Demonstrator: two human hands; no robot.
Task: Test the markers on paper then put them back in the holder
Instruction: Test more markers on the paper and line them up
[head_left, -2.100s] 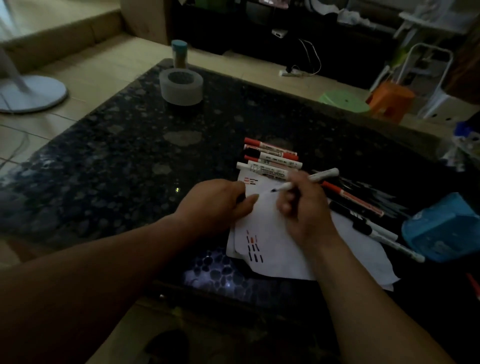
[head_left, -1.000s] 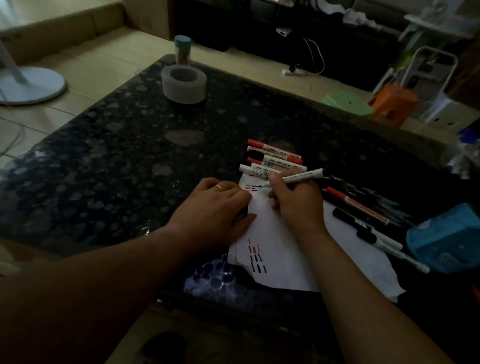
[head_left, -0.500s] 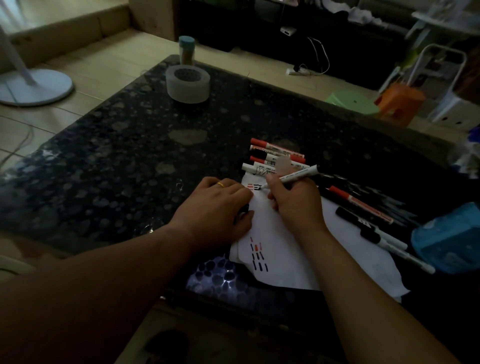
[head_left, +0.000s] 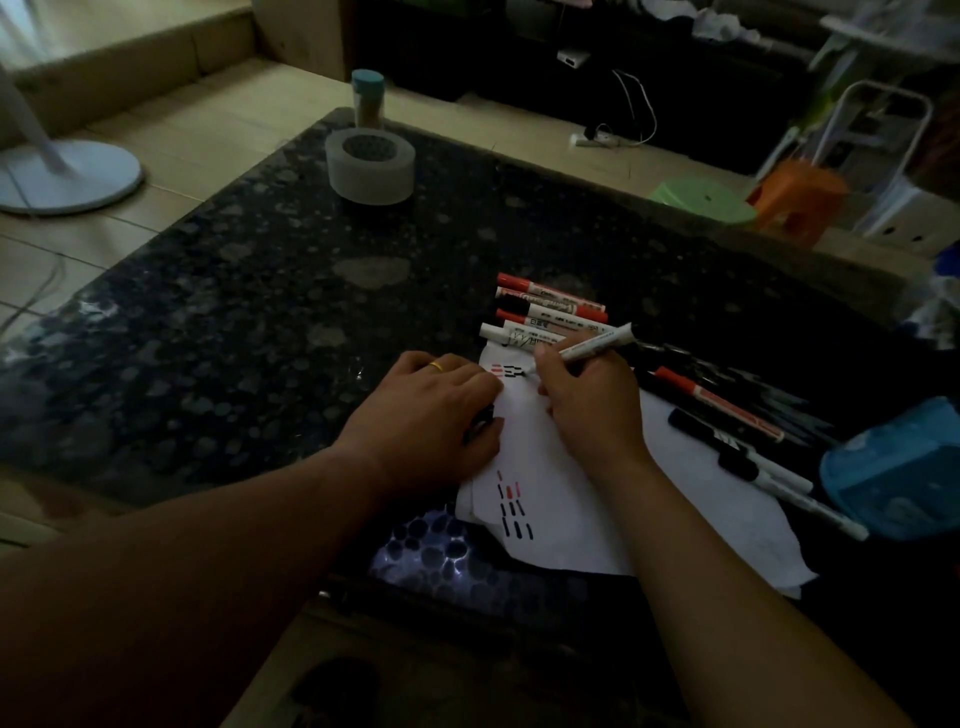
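My R hand (head_left: 587, 405) fingers are pinching 1 marker (head_left: 592, 348), tip pointing left onto paper (head_left: 545, 467), far edge, long axis rising right. My L hand (head_left: 426, 410), fingers flat, is pressing paper. 5 markers (head_left: 550, 312) are lying just beyond.

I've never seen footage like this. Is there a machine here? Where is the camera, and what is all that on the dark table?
There is no machine here, only a person's two bare hands. The single camera sits on the person's head and looks forward and down, so the arms reach in from the bottom.

The left hand rests on a sheet of white paper, holding it down. The right hand grips a white marker, with its tip at some short red and black test strokes.

On the stone table, a row of markers lies beyond the paper and more markers lie to the right, beside a blue container that may be the holder. At the far end stand a roll of tape and a small jar.
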